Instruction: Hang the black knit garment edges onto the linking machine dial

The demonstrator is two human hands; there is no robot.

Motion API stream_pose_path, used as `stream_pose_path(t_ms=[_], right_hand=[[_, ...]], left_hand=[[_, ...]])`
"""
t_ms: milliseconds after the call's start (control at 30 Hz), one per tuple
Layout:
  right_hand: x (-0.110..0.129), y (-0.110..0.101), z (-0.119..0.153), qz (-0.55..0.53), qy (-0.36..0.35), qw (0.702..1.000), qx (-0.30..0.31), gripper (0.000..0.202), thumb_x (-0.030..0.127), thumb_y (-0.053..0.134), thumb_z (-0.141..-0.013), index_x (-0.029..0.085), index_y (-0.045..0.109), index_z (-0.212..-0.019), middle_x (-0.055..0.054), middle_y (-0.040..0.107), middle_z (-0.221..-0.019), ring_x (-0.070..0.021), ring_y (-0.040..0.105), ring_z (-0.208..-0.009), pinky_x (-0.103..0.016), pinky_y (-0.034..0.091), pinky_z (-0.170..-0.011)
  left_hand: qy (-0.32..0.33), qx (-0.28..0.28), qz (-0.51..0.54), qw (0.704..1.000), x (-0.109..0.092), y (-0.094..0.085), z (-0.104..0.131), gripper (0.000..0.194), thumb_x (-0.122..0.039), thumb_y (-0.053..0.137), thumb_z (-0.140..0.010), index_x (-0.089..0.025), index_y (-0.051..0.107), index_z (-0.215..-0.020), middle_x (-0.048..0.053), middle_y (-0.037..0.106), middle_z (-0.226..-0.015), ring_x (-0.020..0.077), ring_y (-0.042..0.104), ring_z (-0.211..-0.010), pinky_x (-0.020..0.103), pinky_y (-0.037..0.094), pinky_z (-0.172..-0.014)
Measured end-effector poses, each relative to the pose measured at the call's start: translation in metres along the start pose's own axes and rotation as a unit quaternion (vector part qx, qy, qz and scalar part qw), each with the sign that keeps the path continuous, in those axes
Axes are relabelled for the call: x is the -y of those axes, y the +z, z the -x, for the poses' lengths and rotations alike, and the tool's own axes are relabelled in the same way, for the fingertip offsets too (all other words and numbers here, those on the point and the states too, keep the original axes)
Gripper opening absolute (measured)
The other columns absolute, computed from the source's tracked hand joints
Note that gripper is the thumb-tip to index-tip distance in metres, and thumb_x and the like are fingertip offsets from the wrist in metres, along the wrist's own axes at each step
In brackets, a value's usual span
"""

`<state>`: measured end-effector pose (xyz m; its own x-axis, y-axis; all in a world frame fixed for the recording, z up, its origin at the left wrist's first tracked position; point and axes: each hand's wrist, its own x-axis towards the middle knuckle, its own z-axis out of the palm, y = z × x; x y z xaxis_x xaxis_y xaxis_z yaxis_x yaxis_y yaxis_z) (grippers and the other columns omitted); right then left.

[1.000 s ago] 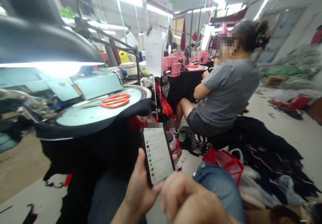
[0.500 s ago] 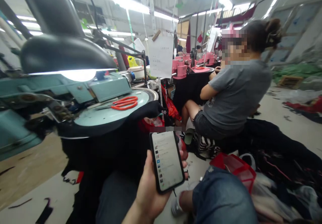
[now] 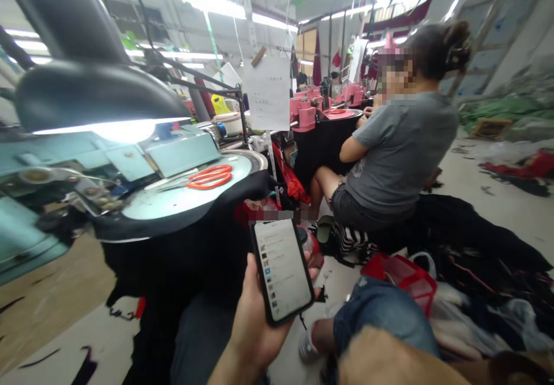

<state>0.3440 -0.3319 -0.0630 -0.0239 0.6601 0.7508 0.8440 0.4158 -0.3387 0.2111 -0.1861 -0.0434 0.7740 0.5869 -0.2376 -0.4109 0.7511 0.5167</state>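
In the lower middle, my left hand [image 3: 253, 321] is closed round a smartphone [image 3: 283, 272] in a black case. Its lit screen faces me and shows a list with small icons. My right hand [image 3: 376, 356] is at the bottom edge, in front of my denim-covered knee [image 3: 385, 310]. Motion blurs it, so its fingers cannot be made out. Left of the phone, black knit fabric [image 3: 173, 264] hangs from the round plate [image 3: 151, 203] of a light-blue machine. Red-handled scissors [image 3: 210, 177] lie on that plate.
A black lamp [image 3: 99, 93] shines above the machine. A paper sheet [image 3: 268, 93] hangs beyond it. To the right, a co-worker [image 3: 402, 148] sits at a pink machine [image 3: 305, 111]. A red mesh bag [image 3: 402, 278] and dark cloth [image 3: 485, 240] lie on the floor.
My right hand has come into view at the bottom right. The phone stays in my left hand, and the whole view has shifted slightly.
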Motion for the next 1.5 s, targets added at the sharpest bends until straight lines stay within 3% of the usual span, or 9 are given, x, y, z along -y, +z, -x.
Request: stream_pose_path(t_ms=[100,233,533,667,767,867,1133,1333,1500], right_hand=[[-0.007,-0.004,-0.014,0.01,-0.004,1.0,-0.018,0.019,0.026,0.061,-0.091,0.021,0.067,-0.108,-0.005,0.07,-0.093,-0.0187,0.067,-0.091,-0.034,0.052,-0.097],[-0.015,0.01,-0.014,0.029,0.018,0.999,-0.039,0.029,0.03,0.054,-0.095,0.014,0.062,-0.118,-0.013,0.058,-0.118,-0.0245,0.054,-0.117,-0.044,0.04,-0.109],[-0.025,0.018,-0.018,-0.002,0.034,0.999,-0.012,0.037,0.04,0.047,-0.1,0.018,0.058,-0.127,-0.014,0.043,-0.136,-0.0293,0.04,-0.13,-0.048,0.038,-0.107],[-0.027,0.023,-0.014,0.02,0.0,1.0,-0.003,0.037,0.043,0.047,-0.099,0.022,0.059,-0.127,-0.011,0.041,-0.139,-0.03,0.036,-0.133,-0.053,0.029,-0.113],[-0.028,0.027,-0.013,0.055,0.016,0.998,-0.017,0.035,0.04,0.051,-0.097,0.023,0.059,-0.127,-0.011,0.039,-0.142,-0.0324,0.034,-0.134,-0.057,0.025,-0.113],[-0.029,0.028,-0.014,0.05,0.041,0.997,-0.043,0.036,0.037,0.052,-0.096,0.021,0.058,-0.128,-0.013,0.036,-0.144,-0.0335,0.033,-0.135,-0.057,0.029,-0.111],[-0.033,0.029,-0.018,0.038,0.048,0.998,-0.034,0.031,0.029,0.055,-0.093,0.023,0.061,-0.122,-0.011,0.037,-0.144,-0.0334,0.033,-0.135,-0.058,0.03,-0.111],[-0.029,0.03,-0.016,0.001,0.054,0.997,-0.047,0.034,0.024,0.053,-0.092,0.022,0.059,-0.125,-0.011,0.036,-0.145,-0.0316,0.035,-0.135,-0.054,0.035,-0.11],[-0.025,0.03,-0.008,-0.001,0.051,0.998,-0.037,0.034,0.023,0.054,-0.09,0.023,0.06,-0.124,-0.01,0.036,-0.145,-0.0323,0.034,-0.136,-0.057,0.03,-0.112]], left_hand=[[-0.01,0.032,0.024,0.999,0.001,0.004,-0.001,0.062,-0.061,0.04,-0.096,-0.012,0.069,-0.122,0.019,0.07,-0.121,0.0309,0.072,-0.099,0.046,0.056,-0.09],[-0.015,0.062,0.045,0.997,0.004,0.009,-0.002,0.066,-0.06,0.037,-0.098,-0.008,0.069,-0.122,0.019,0.072,-0.117,0.0292,0.07,-0.101,0.044,0.05,-0.099],[-0.032,-0.009,0.056,0.998,0.008,0.009,0.0,0.059,-0.057,0.042,-0.097,-0.011,0.067,-0.125,0.016,0.072,-0.119,0.0324,0.064,-0.117,0.047,0.044,-0.107],[-0.05,0.003,0.056,0.997,0.009,0.008,0.002,0.063,-0.06,0.041,-0.097,-0.009,0.068,-0.123,0.018,0.072,-0.116,0.0329,0.065,-0.115,0.047,0.045,-0.106],[-0.062,0.018,0.063,0.996,0.011,0.008,0.004,0.064,-0.06,0.04,-0.097,-0.009,0.067,-0.125,0.017,0.072,-0.117,0.0325,0.065,-0.115,0.046,0.045,-0.105],[-0.079,0.028,0.075,0.994,0.013,0.008,0.005,0.064,-0.061,0.039,-0.097,-0.011,0.065,-0.129,0.016,0.071,-0.119,0.0319,0.064,-0.115,0.046,0.045,-0.105],[-0.066,0.03,0.078,0.994,0.016,0.003,0.005,0.063,-0.059,0.04,-0.097,-0.01,0.067,-0.127,0.017,0.071,-0.12,0.0303,0.067,-0.112,0.043,0.045,-0.105],[-0.067,0.005,0.066,0.996,0.018,0.0,0.004,0.062,-0.057,0.041,-0.098,-0.009,0.066,-0.127,0.017,0.072,-0.119,0.0314,0.065,-0.116,0.044,0.045,-0.106],[-0.062,0.049,0.065,0.995,0.018,-0.003,0.003,0.064,-0.059,0.038,-0.098,-0.009,0.067,-0.126,0.017,0.07,-0.122,0.0322,0.062,-0.119,0.045,0.043,-0.107]])
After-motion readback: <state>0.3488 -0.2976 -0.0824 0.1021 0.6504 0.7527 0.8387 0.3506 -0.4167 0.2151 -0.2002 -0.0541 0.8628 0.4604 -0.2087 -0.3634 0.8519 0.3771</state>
